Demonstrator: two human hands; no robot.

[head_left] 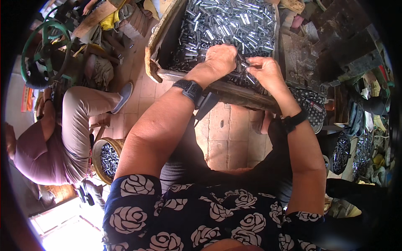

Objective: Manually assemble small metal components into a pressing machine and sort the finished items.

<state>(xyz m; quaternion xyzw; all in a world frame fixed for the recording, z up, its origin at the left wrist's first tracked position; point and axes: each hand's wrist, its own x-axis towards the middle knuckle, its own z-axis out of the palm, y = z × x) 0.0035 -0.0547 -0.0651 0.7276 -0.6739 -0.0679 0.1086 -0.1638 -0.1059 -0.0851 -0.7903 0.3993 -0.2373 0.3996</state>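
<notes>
A wooden tray (201,79) in front of me is heaped with short shiny metal tubes (226,25). Over its near side, my left hand (221,58) is closed in a fist, its back turned up. Whatever it grips is hidden, though a dark narrow piece shows beside its knuckles. Just to the right, my right hand (267,72) pinches a small metal tube (245,65) between thumb and fingers, close to the left fist. More loose tubes lie right beneath both hands.
At left sits another person (75,129) beside a round container (97,161) of metal pieces. A green wheel-like frame (46,52) stands at far left. Dark metal blocks (301,58) adjoin the tray's right side. Tiled floor (220,138) shows between my legs.
</notes>
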